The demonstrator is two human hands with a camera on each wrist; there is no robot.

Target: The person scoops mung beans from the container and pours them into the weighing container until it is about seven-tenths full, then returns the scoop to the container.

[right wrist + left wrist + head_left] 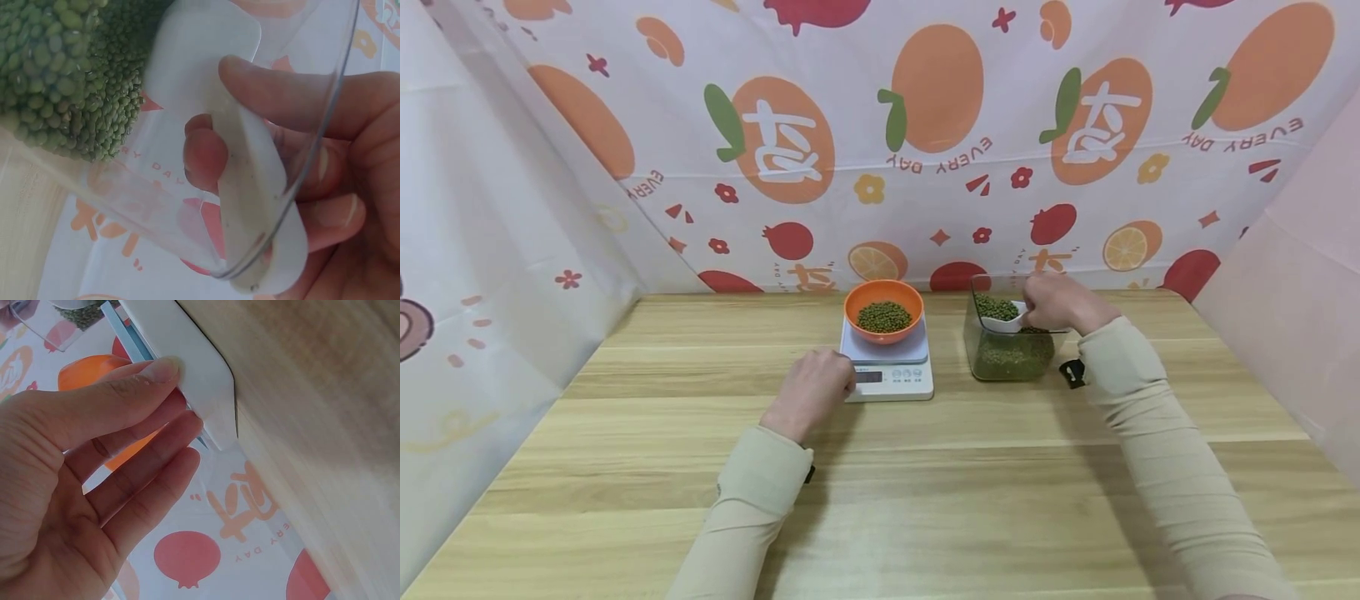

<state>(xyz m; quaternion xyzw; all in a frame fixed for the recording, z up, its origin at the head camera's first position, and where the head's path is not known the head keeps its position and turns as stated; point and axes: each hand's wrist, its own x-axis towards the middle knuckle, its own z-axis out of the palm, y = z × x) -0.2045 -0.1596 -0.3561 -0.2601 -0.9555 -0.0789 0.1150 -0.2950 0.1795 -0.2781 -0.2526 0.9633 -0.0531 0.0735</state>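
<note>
My right hand (1051, 298) grips the handle of a white plastic scoop (1002, 324), over the mouth of a clear container (976, 350). Green mung beans (69, 75) lie inside that container. In the right wrist view the thumb lies along the scoop handle, and the container's clear wall crosses in front of it. With fingers loosely bent, my left hand (815, 385) is at the front left corner of a white kitchen scale (891, 395); its thumb tip overlaps the scale's edge (187, 381). On the scale sits an orange bowl (883, 337) holding more mung beans (884, 317).
A small black object (1072, 373) is on the wooden table (925, 500), right of the container. Fruit-print cloth (865, 167) hangs close behind the scale and container, with more cloth along both sides.
</note>
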